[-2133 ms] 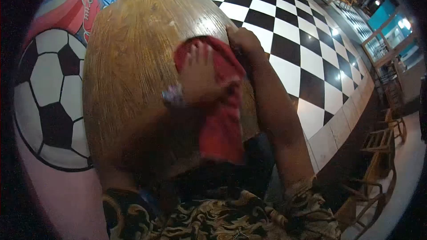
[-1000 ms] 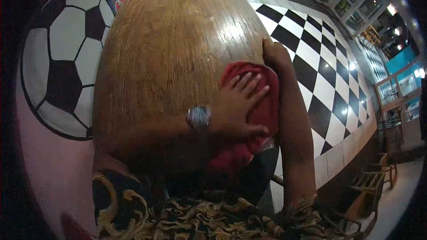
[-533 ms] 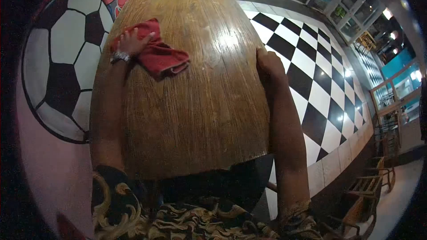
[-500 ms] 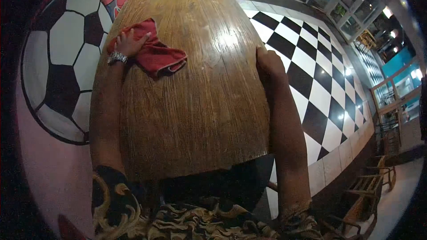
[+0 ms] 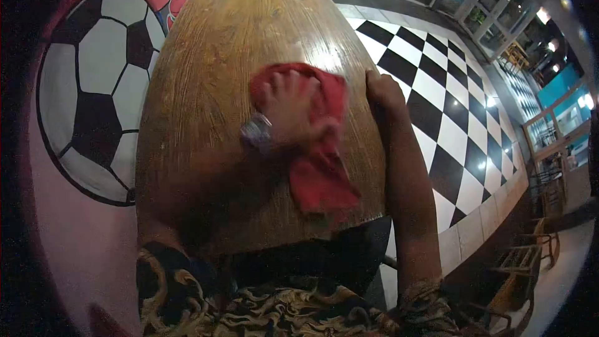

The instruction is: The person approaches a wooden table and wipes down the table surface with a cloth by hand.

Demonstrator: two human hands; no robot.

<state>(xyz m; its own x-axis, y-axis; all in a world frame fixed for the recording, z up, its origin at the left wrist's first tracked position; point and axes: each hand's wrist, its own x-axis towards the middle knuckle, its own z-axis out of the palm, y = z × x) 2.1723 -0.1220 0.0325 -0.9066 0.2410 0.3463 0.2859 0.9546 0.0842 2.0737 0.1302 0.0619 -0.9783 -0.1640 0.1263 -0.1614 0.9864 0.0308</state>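
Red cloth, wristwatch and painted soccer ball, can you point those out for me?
Red cloth (image 5: 321,184): head view, on its lower part.
Wristwatch (image 5: 256,131): head view, on its blurred middle.
Painted soccer ball (image 5: 98,125): head view, on a lower black patch.

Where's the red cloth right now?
In the head view, the red cloth is under the left hand, mostly on the right half of the wooden table.

So the cloth is solid red, and the table is warm brown with darker streaky grain, going pale and shiny-white where the light catches it. Floor is a black and white check, with a grey edge. Wall is pink, with a black-and-white football and a bit of red and blue up top. The shirt is black with tan-gold swirls, and the watch looks silvery.
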